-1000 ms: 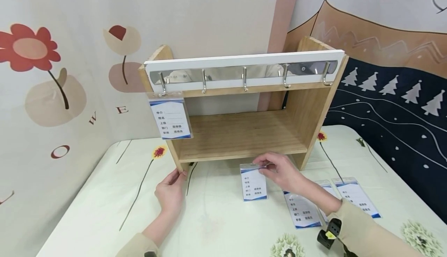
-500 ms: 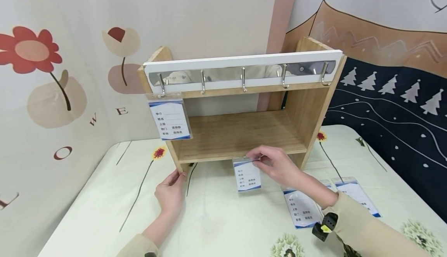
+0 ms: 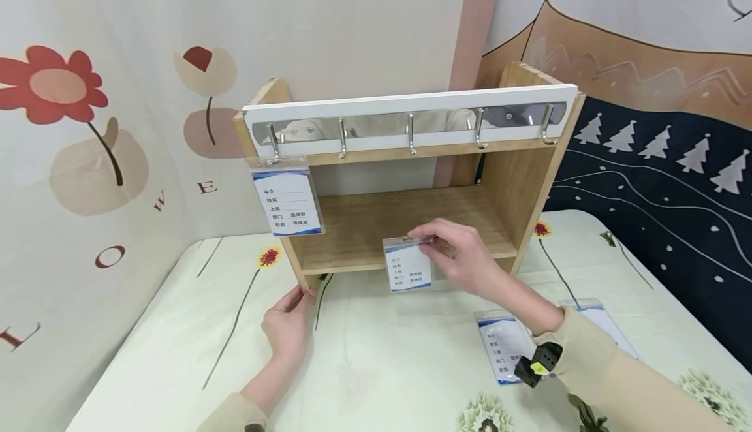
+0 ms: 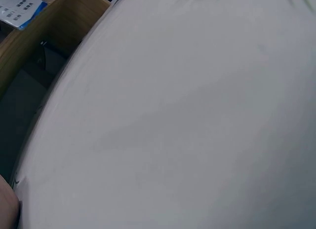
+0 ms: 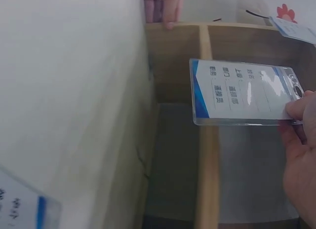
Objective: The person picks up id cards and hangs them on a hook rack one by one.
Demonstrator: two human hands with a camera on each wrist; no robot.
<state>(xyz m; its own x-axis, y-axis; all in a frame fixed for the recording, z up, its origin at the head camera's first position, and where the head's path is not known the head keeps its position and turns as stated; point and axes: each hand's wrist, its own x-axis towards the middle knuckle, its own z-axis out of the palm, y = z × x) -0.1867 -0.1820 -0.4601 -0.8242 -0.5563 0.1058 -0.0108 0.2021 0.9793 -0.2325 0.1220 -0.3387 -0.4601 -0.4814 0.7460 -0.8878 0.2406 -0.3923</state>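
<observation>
My right hand (image 3: 461, 256) pinches the top right corner of a clear-sleeved badge (image 3: 408, 267), raised in front of the wooden shelf (image 3: 405, 223). In the right wrist view the same badge (image 5: 242, 93) shows its printed face, with thumb and finger at its slotted end. At the shelf's lower left foot, my left hand (image 3: 286, 327) grips the wood with thumb and fingers. Another badge (image 3: 288, 202) hangs from the leftmost hook (image 3: 273, 143) of the white hook rail (image 3: 411, 100). The rail's other hooks carry nothing.
More badges lie on the table at right: one badge (image 3: 499, 347) beside my right forearm, another badge (image 3: 605, 321) behind it, partly covered by the sleeve. A flowered cloth (image 3: 364, 367) covers the table. Printed curtains (image 3: 364, 27) stand behind the shelf.
My right hand has lifted the badge up and slightly left, from near the tabletop to the level of the lower shelf board. My left hand has stayed at the shelf's foot.
</observation>
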